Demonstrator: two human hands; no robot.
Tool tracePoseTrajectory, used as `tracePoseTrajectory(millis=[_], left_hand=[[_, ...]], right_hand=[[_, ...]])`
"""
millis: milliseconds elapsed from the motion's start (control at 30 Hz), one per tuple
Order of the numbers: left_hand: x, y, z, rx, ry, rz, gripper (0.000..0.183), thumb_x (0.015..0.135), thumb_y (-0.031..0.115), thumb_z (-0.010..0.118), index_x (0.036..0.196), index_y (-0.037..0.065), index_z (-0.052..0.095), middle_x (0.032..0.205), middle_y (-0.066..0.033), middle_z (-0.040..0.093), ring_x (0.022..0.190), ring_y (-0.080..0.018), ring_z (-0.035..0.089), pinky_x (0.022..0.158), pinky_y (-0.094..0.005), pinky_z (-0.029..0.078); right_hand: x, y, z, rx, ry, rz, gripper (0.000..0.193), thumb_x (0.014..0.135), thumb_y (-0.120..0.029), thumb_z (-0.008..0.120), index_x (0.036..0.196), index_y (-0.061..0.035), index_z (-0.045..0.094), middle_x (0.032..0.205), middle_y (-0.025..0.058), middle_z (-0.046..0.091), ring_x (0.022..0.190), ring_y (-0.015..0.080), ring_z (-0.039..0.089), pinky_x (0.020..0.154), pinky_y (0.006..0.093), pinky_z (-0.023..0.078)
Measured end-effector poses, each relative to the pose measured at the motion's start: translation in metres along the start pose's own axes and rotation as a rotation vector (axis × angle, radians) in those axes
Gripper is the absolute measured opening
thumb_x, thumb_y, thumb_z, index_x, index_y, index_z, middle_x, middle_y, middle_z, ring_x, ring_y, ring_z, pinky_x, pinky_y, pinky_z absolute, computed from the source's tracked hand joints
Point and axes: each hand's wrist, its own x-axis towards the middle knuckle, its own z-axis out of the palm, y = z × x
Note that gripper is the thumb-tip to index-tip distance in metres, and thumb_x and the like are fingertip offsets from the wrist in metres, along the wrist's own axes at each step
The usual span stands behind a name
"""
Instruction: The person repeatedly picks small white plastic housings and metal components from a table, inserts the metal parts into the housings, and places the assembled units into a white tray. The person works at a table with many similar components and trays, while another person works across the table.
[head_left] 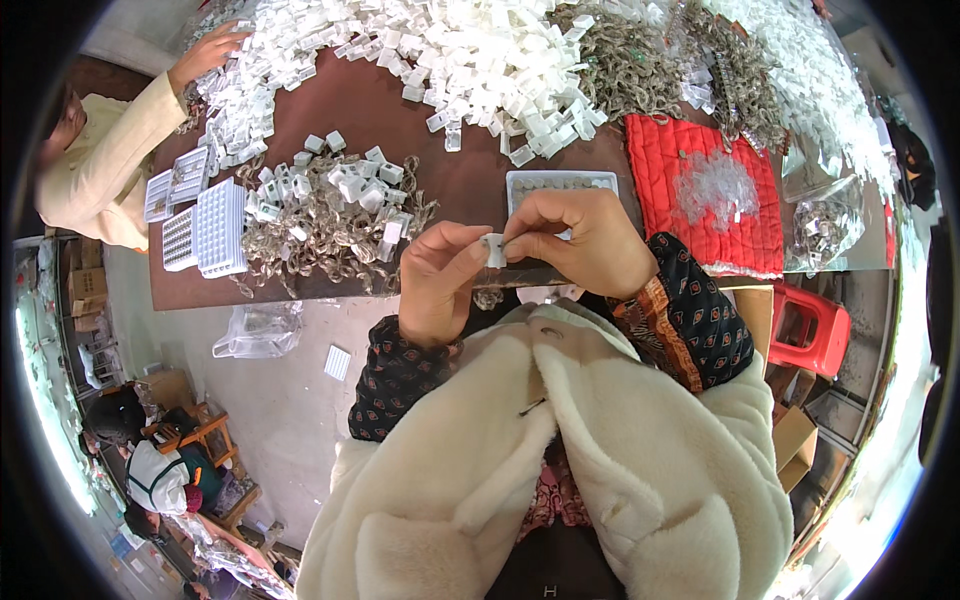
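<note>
In front of my chest, my left hand (438,288) and my right hand (592,240) meet near the table's front edge. Thumbs and forefingers of both pinch a small white piece (494,251) from either side; its exact kind is too small to make out. Just beyond my right hand lies a shallow white tray (513,190) with round greyish discs in it, partly hidden by that hand. To the left of my left hand spreads a heap of brown-grey cord loops (330,250) with small clear plastic boxes (360,185) on top.
Large piles of clear boxes (480,60) cover the brown table's (330,90) far side. A red quilted cloth (650,165) holds clear plastic pieces (715,188). White slotted trays (220,228) stand left. A co-worker's hand (208,52) reaches in. A red stool (825,330) stands right.
</note>
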Motion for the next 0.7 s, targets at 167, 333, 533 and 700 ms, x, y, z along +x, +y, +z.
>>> tracePoseTrajectory(millis=[167,333,533,700], left_hand=[[0.002,0.003,-0.001,0.086,-0.024,0.036,0.014,0.088,-0.008,0.068,0.100,-0.002,0.067,0.100,-0.0101,0.072,0.090,-0.0136,0.067,0.084,-0.0280,0.054],[0.001,0.026,0.006,0.504,0.095,0.259,0.014,0.089,-0.009,0.067,0.102,-0.002,0.068,0.100,-0.0083,0.071,0.091,-0.0121,0.066,0.082,-0.0259,0.054],[0.024,0.100,-0.021,1.541,0.643,0.853,0.017,0.086,0.007,0.072,0.103,0.004,0.073,0.092,-0.0088,0.070,0.080,-0.0230,0.060,0.076,-0.0357,0.049],[0.035,0.112,-0.024,1.971,0.556,1.023,0.022,0.086,0.011,0.071,0.108,0.003,0.071,0.105,-0.0121,0.070,0.098,-0.0331,0.060,0.092,-0.0470,0.043]], right_hand=[[-0.001,0.001,0.000,-0.184,0.011,-0.176,0.009,0.081,-0.004,0.075,0.088,-0.0019,0.070,0.080,0.0102,0.070,0.072,0.0195,0.067,0.065,0.0307,0.051],[0.030,0.022,-0.011,-0.340,0.089,-0.282,0.009,0.082,-0.005,0.071,0.090,-0.0033,0.068,0.086,0.0101,0.068,0.078,0.0259,0.067,0.068,0.0340,0.052],[0.067,0.060,-0.017,-1.033,0.171,-0.416,0.011,0.072,-0.006,0.064,0.084,-0.0059,0.065,0.094,0.0096,0.055,0.095,0.0289,0.059,0.079,0.0400,0.049],[0.068,0.060,-0.022,-1.034,0.123,-0.382,0.012,0.075,-0.009,0.064,0.087,-0.0087,0.068,0.095,0.0083,0.058,0.096,0.0275,0.061,0.081,0.0388,0.050]])
